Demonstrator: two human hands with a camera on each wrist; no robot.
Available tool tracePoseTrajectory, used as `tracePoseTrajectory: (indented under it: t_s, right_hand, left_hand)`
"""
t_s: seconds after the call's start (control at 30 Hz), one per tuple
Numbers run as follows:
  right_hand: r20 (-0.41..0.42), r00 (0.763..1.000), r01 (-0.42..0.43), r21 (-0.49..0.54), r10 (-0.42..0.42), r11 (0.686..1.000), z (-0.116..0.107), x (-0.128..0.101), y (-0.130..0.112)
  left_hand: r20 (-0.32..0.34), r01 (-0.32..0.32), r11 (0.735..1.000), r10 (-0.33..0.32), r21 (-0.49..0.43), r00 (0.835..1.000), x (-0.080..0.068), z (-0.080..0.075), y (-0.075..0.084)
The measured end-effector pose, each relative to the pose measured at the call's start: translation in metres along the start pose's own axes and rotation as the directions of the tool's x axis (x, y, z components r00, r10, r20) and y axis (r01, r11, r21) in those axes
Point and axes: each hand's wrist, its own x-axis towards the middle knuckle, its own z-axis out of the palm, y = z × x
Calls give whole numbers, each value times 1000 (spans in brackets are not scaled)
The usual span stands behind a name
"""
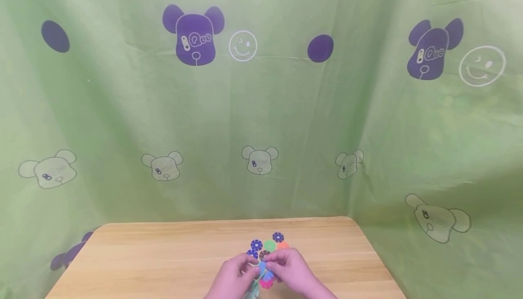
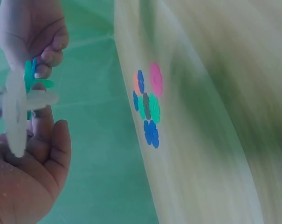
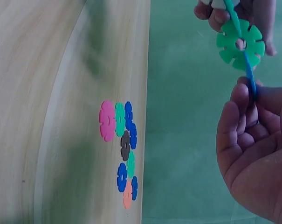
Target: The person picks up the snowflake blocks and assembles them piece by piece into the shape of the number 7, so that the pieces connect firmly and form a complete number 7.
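Note:
Above the near part of the table, my two hands meet at a small chain of notched plastic snowflake discs. My left hand (image 1: 234,277) grips the chain, where white discs (image 2: 16,116) and green ones slot into each other at angles. My right hand (image 1: 293,271) pinches a blue snowflake disc (image 3: 250,77) between thumb and fingers. In the right wrist view this blue disc is edge-on, its upper end at the slot of a green snowflake disc (image 3: 229,49). Fingers hide part of the chain in the head view.
Loose snowflake discs lie on the wooden table (image 1: 163,258) beyond the hands, among them a pink one (image 3: 107,120), a dark grey one (image 3: 125,145), an orange one (image 3: 127,194) and several blue and green ones. Green printed curtain (image 1: 261,108) surrounds the table's back and sides.

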Motion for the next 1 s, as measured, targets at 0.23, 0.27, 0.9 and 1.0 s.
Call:
tracePoseTrajectory:
  t_s: [0.23,0.27,0.9,1.0]
  right_hand:
    - [46,999,23,75,-26,997,7,-1,-5]
    - [45,999,22,86,-26,996,8,-1,-5]
    - [-334,938,-238,-434,90,869,-11,10,69]
    - [-360,926,-290,-490,113,822,-15,12,85]
  left_hand:
    - [8,20,1000,-20,-23,1000,0,1,-2]
    - [7,22,999,-22,-35,1000,0,1,-2]
    - [-155,71,991,-89,-118,984,0,-16,-15]
    - [-162,87,986,-109,-139,981,-1,-18,-17]
